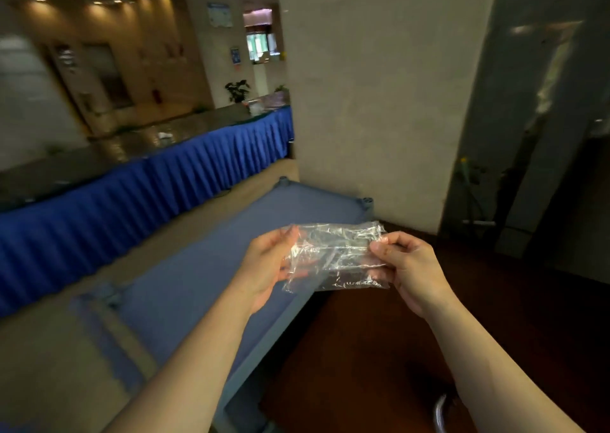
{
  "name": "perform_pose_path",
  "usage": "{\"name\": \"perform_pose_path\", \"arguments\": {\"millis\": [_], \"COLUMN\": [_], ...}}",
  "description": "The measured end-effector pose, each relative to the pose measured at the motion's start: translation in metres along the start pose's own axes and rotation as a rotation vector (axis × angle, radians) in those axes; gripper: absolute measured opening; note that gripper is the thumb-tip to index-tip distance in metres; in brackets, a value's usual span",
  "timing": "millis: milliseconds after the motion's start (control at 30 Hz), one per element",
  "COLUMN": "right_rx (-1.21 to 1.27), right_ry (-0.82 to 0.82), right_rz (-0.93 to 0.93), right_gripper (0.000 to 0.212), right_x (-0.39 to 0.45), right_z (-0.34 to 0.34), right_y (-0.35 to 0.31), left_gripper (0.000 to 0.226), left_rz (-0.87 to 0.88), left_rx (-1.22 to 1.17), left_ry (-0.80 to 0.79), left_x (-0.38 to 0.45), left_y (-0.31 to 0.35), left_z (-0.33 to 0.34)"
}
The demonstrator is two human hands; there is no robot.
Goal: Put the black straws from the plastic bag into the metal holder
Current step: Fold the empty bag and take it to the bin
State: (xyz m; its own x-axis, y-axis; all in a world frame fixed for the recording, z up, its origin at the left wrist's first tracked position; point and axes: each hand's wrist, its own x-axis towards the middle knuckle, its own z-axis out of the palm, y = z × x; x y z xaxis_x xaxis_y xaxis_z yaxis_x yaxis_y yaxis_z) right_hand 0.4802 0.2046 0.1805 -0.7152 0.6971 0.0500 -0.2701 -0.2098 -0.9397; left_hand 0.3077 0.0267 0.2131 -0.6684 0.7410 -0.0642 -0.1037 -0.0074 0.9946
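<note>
Two bare forearms reach up from the bottom edge, at about 7 and 5 o'clock, toward the middle of the view. Low down at 5 o'clock, beside the right forearm, a curved bit of shiny metal (440,413) peeks in; it may be the holder, but too little shows to tell. Further out, the left hand (267,267) cups loosely with its thumb and fingertips pinching the left end of one clear plastic bag (336,257). The right hand (407,264) curls tighter and nips the bag's right end between thumb and forefinger. Held level in the air between the two hands, the crinkled bag hangs over the seam where a blue bench (204,267) meets a dark wooden table (363,350). Dark shapes sit low inside the bag, yet no black straws can be made out with certainty, nor counted.

The step in hand looks like opening or checking the bag. Done well, one hand would keep a firm pinch on a closed end while the other finds the mouth and spreads it, keeping the bag level so nothing slides out over the floor.

Beyond the bench, from 9 to 11 o'clock, one long counter (138,181) skirted in blue cloth runs off. One pale pillar (379,102) stands at 12 o'clock.
</note>
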Motion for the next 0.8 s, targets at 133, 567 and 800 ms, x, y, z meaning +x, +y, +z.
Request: {"name": "perform_pose_path", "arguments": {"millis": [133, 567, 800], "right_rx": [-0.013, -0.23, -0.354], "right_ry": [-0.157, -0.239, -0.244], "right_rz": [0.057, 0.046, -0.063], "right_gripper": [0.013, 0.029, 0.026], "right_x": [0.004, -0.009, -0.028], "right_z": [0.059, 0.274, 0.387], "right_y": [0.02, 0.117, 0.185], "left_gripper": [0.025, 0.021, 0.027], "left_rz": [0.122, 0.163, 0.146], "left_rx": [0.016, -0.082, -0.183], "left_ry": [0.282, 0.586, 0.679], "left_x": [-0.023, -0.102, -0.149], "left_y": [0.005, -0.025, -0.047], "left_z": [-0.052, -0.255, -0.368]}}
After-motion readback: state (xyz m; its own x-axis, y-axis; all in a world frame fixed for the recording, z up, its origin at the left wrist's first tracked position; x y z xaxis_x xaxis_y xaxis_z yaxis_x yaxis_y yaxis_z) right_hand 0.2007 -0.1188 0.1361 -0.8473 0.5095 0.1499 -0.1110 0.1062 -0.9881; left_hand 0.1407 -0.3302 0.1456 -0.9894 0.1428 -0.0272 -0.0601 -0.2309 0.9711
